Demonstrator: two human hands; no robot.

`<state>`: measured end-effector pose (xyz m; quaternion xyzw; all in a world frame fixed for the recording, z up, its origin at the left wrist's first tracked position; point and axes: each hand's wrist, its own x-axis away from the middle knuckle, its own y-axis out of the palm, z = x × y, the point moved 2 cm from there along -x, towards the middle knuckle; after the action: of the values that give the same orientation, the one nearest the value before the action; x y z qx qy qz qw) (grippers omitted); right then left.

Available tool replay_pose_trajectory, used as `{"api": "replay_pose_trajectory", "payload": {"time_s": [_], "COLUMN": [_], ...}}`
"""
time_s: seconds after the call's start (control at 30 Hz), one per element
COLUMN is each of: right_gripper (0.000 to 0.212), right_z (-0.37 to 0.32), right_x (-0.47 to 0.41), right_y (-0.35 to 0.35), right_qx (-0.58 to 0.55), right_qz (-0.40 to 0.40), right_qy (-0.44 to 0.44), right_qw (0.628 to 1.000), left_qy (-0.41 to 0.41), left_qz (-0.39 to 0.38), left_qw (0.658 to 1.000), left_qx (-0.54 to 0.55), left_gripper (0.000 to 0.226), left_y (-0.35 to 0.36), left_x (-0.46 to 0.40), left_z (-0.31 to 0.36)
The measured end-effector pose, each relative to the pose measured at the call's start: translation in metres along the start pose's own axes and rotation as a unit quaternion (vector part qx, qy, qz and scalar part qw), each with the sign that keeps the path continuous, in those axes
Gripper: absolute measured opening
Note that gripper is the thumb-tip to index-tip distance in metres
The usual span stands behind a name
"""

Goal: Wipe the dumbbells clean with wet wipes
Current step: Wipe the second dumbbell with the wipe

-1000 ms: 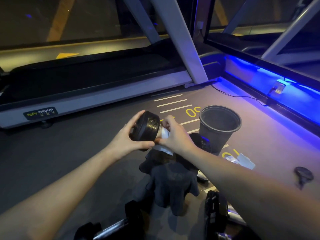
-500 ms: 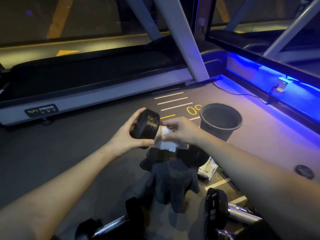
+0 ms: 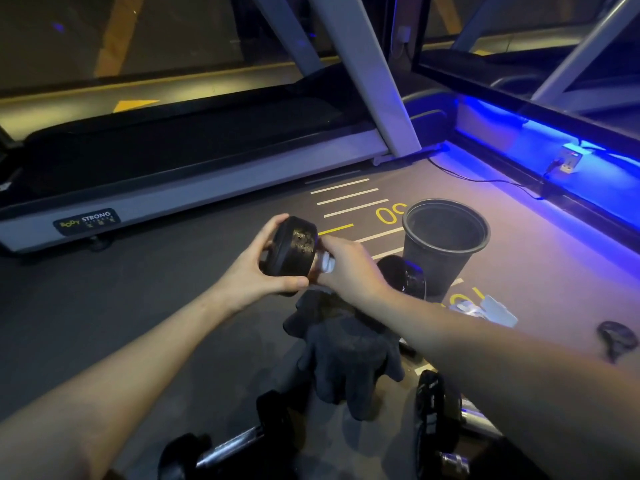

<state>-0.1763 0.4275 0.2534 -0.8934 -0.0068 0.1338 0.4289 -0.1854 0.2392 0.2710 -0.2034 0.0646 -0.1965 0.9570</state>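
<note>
A gym: treadmill (image 3: 194, 174), dumbbells (image 3: 221, 455), marked floor (image 3: 349, 202)

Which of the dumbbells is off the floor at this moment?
The dumbbell gripped by the left hand, with the right hand holding a wet wipe to it. The two others lie on the floor.

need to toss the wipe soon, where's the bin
In the head view the black bin stands on the floor right of centre, just beyond the right hand, beside the yellow floor numbers.

A treadmill (image 3: 194, 174) stands along the far side. A black bin (image 3: 445, 247) sits on the marked floor (image 3: 346, 202). A dark cloth (image 3: 349, 358) lies heaped in front, and blue light (image 3: 540, 133) glows at right.
</note>
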Motion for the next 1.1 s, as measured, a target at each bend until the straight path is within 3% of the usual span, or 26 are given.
{"api": "replay_pose_trajectory", "payload": {"time_s": [0.1, 0.2, 0.4, 0.5, 0.6, 0.73, 0.9, 1.0, 1.1], "right_gripper": [0.034, 0.035, 0.03, 0.045, 0.043, 0.029, 0.033, 0.035, 0.033], "right_z": [-0.014, -0.014, 0.003, 0.014, 0.015, 0.003, -0.013, -0.01, 0.001], "right_x": [0.011, 0.006, -0.026, -0.027, -0.025, -0.009, 0.017, 0.011, -0.011], "right_y": [0.009, 0.006, -0.023, -0.025, -0.022, -0.013, 0.009, 0.011, -0.002], "right_qx": [0.091, 0.095, -0.036, -0.138, -0.111, -0.039, 0.041, 0.025, -0.03], "right_qz": [0.047, 0.036, -0.164, -0.221, -0.204, -0.098, 0.035, 0.027, -0.08], "right_qy": [-0.007, -0.003, 0.04, 0.087, 0.082, 0.053, 0.023, 0.018, 0.034], "right_qw": [0.995, 0.995, 0.985, 0.962, 0.969, 0.993, 0.998, 0.999, 0.996], "left_qy": [-0.002, -0.003, 0.002, 0.024, 0.025, 0.016, 0.0, -0.011, -0.007], "left_qz": [0.002, 0.003, -0.029, -0.054, -0.051, -0.029, 0.017, 0.018, 0.012], "left_qw": [1.0, 1.0, 0.999, 0.996, 0.996, 0.999, 1.0, 1.0, 1.0], "left_qx": [0.012, 0.011, -0.034, -0.06, -0.065, -0.035, 0.002, 0.01, -0.003], "left_gripper": [0.098, 0.099, 0.111, 0.116, 0.117, 0.116, 0.107, 0.107, 0.111], "left_y": [0.0, 0.001, 0.001, 0.003, 0.002, 0.002, 0.007, 0.008, 0.007], "left_x": [-0.002, -0.002, 0.002, 0.004, 0.005, 0.007, 0.007, 0.008, 0.01], "left_z": [-0.001, 0.001, 0.007, 0.011, 0.01, 0.005, -0.001, -0.004, -0.002]}}
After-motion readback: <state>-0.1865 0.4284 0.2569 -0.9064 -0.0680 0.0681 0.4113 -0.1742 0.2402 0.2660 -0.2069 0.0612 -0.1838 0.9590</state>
